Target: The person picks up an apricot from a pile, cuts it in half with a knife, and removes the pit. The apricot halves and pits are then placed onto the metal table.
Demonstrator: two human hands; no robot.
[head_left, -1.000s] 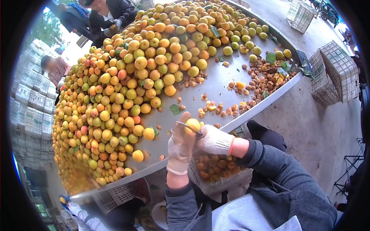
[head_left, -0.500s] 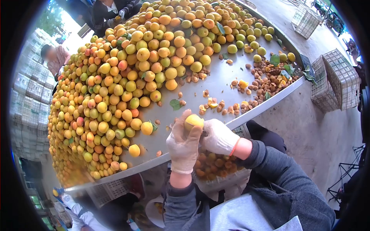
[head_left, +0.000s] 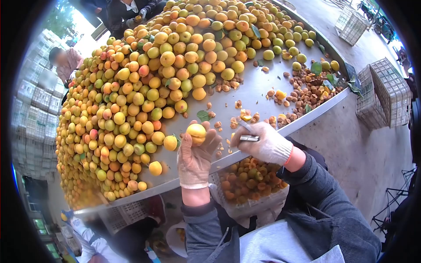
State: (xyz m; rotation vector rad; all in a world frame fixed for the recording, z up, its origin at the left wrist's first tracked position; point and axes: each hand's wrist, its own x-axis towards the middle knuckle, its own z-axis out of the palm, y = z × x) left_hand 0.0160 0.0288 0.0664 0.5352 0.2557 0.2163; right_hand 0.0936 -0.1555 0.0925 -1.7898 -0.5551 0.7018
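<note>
My left hand [head_left: 195, 162], in a pale work glove, holds up a yellow apricot [head_left: 197, 131] between thumb and fingers. A line, seemingly a cut, runs around the fruit. To its right, my gloved right hand [head_left: 266, 143] grips a small knife [head_left: 249, 138] with a metallic handle, its blade pointing up and left, apart from the apricot. Both hands are over the near edge of the metal table [head_left: 258, 92]. A large heap of whole apricots [head_left: 140, 96] covers the table's left and far side. Loose pits [head_left: 307, 90] and scraps lie toward the right edge.
Below the table edge stands a crate of apricot halves [head_left: 252, 179]. Plastic crates [head_left: 386, 94] sit on the floor at right, with stacked crates [head_left: 35, 118] at far left. Co-workers [head_left: 127, 15] are at the far side, and another person's sleeve [head_left: 90, 239] shows at lower left.
My hands have moved apart: the left went slightly left and down with the apricot, the right moved right. The knife now shows, and the apricot has turned so the line around it is visible.
</note>
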